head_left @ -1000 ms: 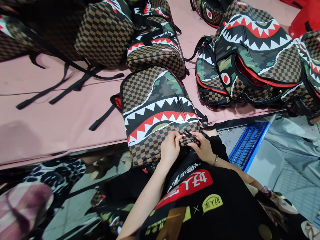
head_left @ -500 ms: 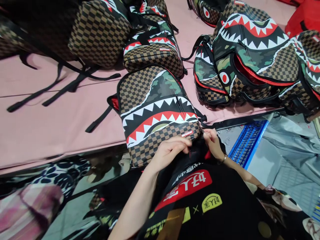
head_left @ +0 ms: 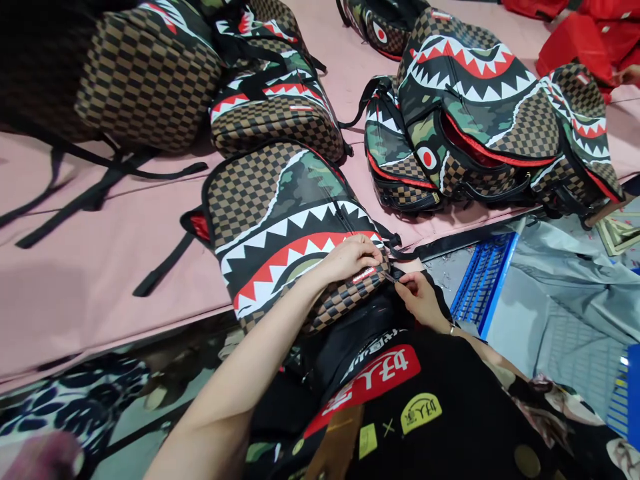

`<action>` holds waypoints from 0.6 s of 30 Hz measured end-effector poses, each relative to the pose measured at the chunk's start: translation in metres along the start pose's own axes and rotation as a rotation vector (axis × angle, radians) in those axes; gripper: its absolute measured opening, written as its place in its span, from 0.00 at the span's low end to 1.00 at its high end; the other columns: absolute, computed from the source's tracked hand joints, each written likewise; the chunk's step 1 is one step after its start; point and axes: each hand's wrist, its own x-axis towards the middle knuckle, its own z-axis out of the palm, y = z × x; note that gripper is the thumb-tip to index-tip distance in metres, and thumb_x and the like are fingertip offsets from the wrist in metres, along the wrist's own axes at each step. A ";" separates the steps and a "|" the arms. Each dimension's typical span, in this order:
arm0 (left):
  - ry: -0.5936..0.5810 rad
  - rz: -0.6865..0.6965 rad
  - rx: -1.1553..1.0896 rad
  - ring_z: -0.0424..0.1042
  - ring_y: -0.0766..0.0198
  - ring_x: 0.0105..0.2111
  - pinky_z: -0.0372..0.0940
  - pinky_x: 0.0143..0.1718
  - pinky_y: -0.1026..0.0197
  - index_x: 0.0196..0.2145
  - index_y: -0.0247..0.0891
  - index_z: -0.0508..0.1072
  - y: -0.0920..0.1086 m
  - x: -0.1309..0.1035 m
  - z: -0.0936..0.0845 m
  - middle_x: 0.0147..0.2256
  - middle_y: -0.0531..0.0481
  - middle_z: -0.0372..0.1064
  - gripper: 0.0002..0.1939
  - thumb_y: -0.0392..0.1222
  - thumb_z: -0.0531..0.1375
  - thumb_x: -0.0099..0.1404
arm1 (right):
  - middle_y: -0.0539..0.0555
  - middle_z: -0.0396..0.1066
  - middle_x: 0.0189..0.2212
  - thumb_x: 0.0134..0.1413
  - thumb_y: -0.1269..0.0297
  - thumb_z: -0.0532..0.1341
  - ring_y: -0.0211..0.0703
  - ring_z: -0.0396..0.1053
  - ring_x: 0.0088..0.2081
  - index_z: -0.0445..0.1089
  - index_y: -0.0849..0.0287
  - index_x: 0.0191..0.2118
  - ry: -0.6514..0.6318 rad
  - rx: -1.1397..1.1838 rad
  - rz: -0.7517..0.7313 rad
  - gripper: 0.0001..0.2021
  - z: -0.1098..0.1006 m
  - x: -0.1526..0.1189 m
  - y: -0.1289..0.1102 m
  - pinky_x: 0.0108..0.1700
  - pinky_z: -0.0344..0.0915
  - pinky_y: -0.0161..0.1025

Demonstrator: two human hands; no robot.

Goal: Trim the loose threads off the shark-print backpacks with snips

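Note:
A backpack (head_left: 280, 233) with brown-black checks, camouflage and a printed shark mouth lies at the table's front edge, its lower end towards me. My left hand (head_left: 353, 257) lies over its lower right corner, fingers curled together against the checked surface near a small red label (head_left: 363, 275). Close beside that corner, my right hand (head_left: 420, 300) pinches a small, dark, thin piece between thumb and forefinger. What exactly it is I cannot make out. Black straps (head_left: 400, 253) stick out past the corner.
More shark-print backpacks (head_left: 480, 87) stand at the back right and a checked one (head_left: 150, 80) at the left, on the pink table cover (head_left: 85, 280). Red bags (head_left: 575, 50) lie far right. A blue crate (head_left: 483, 283) and grey sheeting (head_left: 565, 273) sit below the edge.
My left hand has moved up onto the backpack's lower corner. My right hand has shifted slightly down, away from the corner. The view has swung, so the backpacks sit further left.

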 end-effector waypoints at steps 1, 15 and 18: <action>-0.006 0.009 -0.002 0.64 0.59 0.36 0.59 0.40 0.59 0.27 0.41 0.72 0.000 0.000 0.000 0.32 0.48 0.68 0.06 0.43 0.56 0.56 | 0.47 0.61 0.23 0.50 0.50 0.57 0.32 0.58 0.22 0.63 0.61 0.39 0.021 -0.063 -0.029 0.18 0.001 0.000 -0.004 0.25 0.55 0.31; 0.083 0.129 -0.112 0.63 0.60 0.41 0.58 0.44 0.58 0.34 0.39 0.73 -0.009 -0.002 0.006 0.39 0.45 0.66 0.13 0.45 0.50 0.62 | 0.48 0.61 0.21 0.53 0.56 0.53 0.36 0.60 0.22 0.63 0.62 0.38 0.033 -0.392 -0.183 0.14 0.017 0.004 -0.026 0.26 0.54 0.34; -0.001 0.129 -0.081 0.64 0.60 0.41 0.58 0.44 0.58 0.33 0.41 0.74 -0.009 0.000 0.003 0.39 0.46 0.66 0.12 0.45 0.53 0.60 | 0.48 0.61 0.20 0.54 0.56 0.53 0.37 0.60 0.22 0.62 0.62 0.38 0.029 -0.441 -0.177 0.13 0.017 0.003 -0.027 0.25 0.52 0.34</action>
